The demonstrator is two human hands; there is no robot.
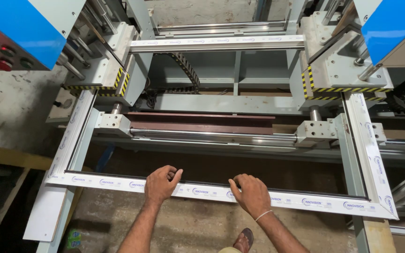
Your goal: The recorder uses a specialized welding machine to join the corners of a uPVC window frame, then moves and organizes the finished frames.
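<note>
The near rail of the white window frame (221, 193), already seated in the welding machine (338, 70) at its far corners, is grasped by left hand (161, 183) and right hand (251, 194).

The fingertips of the left hand (161, 183) and right hand (251, 194) curl over the far edge of the white frame (118, 182), so how they grip underneath is hidden. Both forearms and a sandalled foot (243, 240) are cut off by the bottom edge. The blue control box (15, 28) and the blue housing (392, 23) run out past the top corners, and the frame's far corners vanish under the clamp blocks (104, 70).
</note>
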